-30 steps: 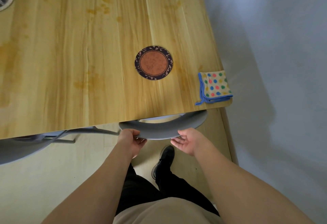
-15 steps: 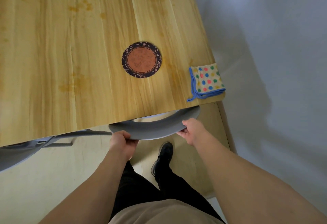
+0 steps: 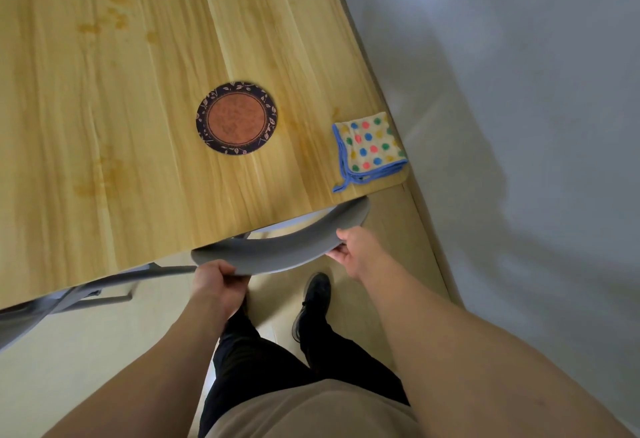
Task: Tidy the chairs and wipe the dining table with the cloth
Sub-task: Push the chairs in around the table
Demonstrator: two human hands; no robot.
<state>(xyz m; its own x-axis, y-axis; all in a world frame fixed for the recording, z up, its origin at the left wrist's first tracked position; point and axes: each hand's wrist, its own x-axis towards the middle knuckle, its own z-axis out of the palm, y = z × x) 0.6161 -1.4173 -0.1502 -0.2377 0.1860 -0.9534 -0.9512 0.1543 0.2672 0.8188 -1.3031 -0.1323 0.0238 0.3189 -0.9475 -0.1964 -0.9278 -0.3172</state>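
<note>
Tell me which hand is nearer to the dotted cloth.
Right. The right hand grips the grey chair back just below the dotted cloth; the left hand holds the chair's far end, farther away.

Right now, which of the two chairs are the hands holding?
The chair by the table corner: left hand and right hand grip its curved grey backrest. The other chair stands untouched at the far left.

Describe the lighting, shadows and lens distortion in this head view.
Head view: soft, even light, no harsh glare on the table; a broad soft shadow darkens the wall at right; the wide-angle lens bows the table edge and stretches the forearms; the cloth and coaster are sharp, as are both hands on the chair back.
</note>
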